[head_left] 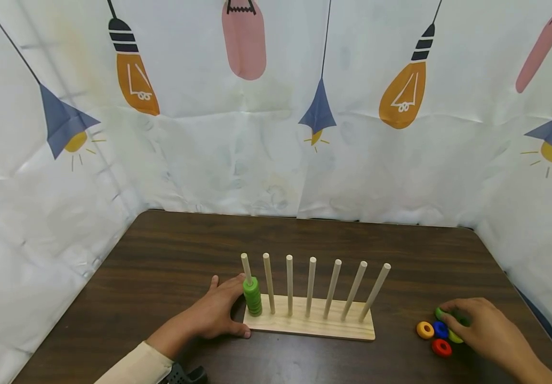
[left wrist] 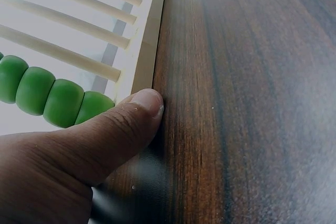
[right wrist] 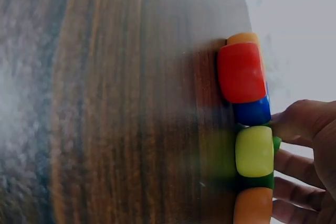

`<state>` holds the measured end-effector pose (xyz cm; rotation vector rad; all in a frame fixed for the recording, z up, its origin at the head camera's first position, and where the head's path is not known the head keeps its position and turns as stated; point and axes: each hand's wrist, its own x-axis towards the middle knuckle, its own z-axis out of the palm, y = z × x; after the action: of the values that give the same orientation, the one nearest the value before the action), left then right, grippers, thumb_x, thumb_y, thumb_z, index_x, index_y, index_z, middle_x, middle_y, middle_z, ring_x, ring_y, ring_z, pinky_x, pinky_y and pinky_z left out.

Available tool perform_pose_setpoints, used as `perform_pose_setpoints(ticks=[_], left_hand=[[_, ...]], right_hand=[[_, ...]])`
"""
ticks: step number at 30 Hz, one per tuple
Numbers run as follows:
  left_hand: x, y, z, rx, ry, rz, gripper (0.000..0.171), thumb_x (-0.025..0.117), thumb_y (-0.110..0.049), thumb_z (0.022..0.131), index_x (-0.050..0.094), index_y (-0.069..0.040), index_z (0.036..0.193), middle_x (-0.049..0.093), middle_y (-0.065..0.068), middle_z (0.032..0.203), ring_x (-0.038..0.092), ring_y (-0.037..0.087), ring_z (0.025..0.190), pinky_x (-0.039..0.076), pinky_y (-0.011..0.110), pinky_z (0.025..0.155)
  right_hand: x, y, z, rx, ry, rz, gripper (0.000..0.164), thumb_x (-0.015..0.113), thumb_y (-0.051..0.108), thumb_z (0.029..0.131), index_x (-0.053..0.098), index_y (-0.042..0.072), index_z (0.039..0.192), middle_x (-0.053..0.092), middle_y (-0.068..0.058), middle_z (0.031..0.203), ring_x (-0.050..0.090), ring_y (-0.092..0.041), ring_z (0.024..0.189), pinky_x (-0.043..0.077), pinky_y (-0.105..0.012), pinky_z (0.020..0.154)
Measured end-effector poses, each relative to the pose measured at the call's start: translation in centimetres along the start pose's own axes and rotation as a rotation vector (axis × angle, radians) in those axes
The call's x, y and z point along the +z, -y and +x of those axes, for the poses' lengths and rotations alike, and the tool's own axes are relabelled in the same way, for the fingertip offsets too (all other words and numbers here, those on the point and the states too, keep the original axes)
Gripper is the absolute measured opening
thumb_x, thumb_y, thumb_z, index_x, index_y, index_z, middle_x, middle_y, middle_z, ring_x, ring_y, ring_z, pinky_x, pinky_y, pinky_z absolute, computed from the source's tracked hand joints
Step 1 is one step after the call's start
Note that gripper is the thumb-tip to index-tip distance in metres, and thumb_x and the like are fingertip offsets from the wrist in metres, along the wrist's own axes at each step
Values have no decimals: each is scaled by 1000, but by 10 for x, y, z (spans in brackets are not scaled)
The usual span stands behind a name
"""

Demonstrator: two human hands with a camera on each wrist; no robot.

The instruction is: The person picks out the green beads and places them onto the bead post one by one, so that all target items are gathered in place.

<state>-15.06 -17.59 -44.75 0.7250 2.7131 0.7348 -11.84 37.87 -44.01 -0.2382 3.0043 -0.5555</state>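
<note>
A wooden peg stand (head_left: 309,321) with a row of several upright pegs lies mid-table. Green rings (head_left: 253,301) are stacked on its leftmost peg; the other pegs are bare. My left hand (head_left: 215,309) holds the stand's left end, the thumb against its front edge and the fingers toward the back. At the right, my right hand (head_left: 489,328) pinches a green ring (head_left: 438,313) between thumb and forefinger, partly hidden. Around it lie a blue ring (head_left: 438,332), a red ring (head_left: 436,349), a yellow-orange ring (head_left: 419,330) and a yellow-green ring (head_left: 455,337). Another green ring (head_left: 464,321) shows beneath the hand.
An orange ring (right wrist: 253,207) appears in the right wrist view, beside the yellow-green one. The dark wooden table (head_left: 170,256) has rounded far corners. Behind it and at both sides hangs a white printed sheet (head_left: 199,160). A dark watch (head_left: 184,373) sits on the left wrist.
</note>
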Motion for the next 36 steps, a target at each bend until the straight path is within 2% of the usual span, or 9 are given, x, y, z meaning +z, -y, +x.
perform_pose_setpoints(ticks=[6, 11, 13, 18, 21, 26, 31, 36], left_hand=[[1, 1, 1, 0, 4, 1, 97, 92, -46, 73, 48, -10, 152, 35, 22, 161, 27, 39, 151, 3, 76, 112], [2, 2, 1, 2, 3, 4, 96, 92, -45, 73, 49, -11, 152, 35, 21, 161, 27, 39, 151, 4, 76, 112], [2, 2, 1, 4, 2, 2, 96, 92, -45, 73, 49, -11, 152, 35, 21, 161, 27, 39, 150, 3, 76, 112], [1, 1, 1, 6, 2, -3, 97, 92, -46, 73, 48, -10, 152, 35, 22, 160, 27, 40, 150, 3, 77, 112], [0, 0, 0, 5, 4, -7, 98, 92, -46, 73, 48, -10, 152, 35, 22, 160, 27, 40, 150, 3, 77, 112], [0, 0, -1, 7, 3, -5, 97, 92, -45, 72, 49, -10, 151, 36, 23, 160, 28, 40, 150, 4, 77, 111], [-1, -1, -1, 7, 2, -6, 96, 93, -45, 72, 50, -10, 151, 36, 23, 160, 28, 40, 150, 4, 77, 111], [-1, -1, 0, 7, 1, -4, 95, 93, -45, 72, 51, -11, 150, 36, 22, 160, 28, 40, 150, 4, 77, 111]], right_hand=[[1, 0, 2, 14, -7, -11, 23, 79, 33, 91, 77, 17, 107, 71, 0, 104, 64, -37, 101, 53, -59, 77], [1, 2, 6, 6, -10, -13, 21, 80, 30, 90, 76, 16, 105, 71, 1, 102, 66, -30, 96, 55, -55, 75], [1, 3, 7, -3, -24, -9, 20, 81, 28, 89, 76, 16, 104, 71, -1, 103, 66, -31, 96, 55, -55, 74], [-1, 11, 9, -29, -101, -11, 19, 83, 27, 88, 76, 18, 104, 72, -6, 107, 63, -44, 105, 53, -63, 78], [-7, 21, 10, -44, -138, -9, 22, 83, 26, 87, 76, 17, 106, 71, -9, 110, 61, -46, 108, 52, -64, 78], [-18, 40, 10, -94, -216, -10, 24, 84, 23, 86, 77, 16, 108, 71, -10, 113, 60, -44, 110, 51, -65, 81], [-25, 54, 11, -168, -303, -20, 25, 87, 20, 83, 77, 17, 106, 72, -5, 110, 62, -39, 107, 51, -62, 80], [-34, 68, 10, -205, -342, -24, 26, 88, 22, 83, 77, 20, 107, 72, -1, 109, 63, -35, 104, 53, -58, 75]])
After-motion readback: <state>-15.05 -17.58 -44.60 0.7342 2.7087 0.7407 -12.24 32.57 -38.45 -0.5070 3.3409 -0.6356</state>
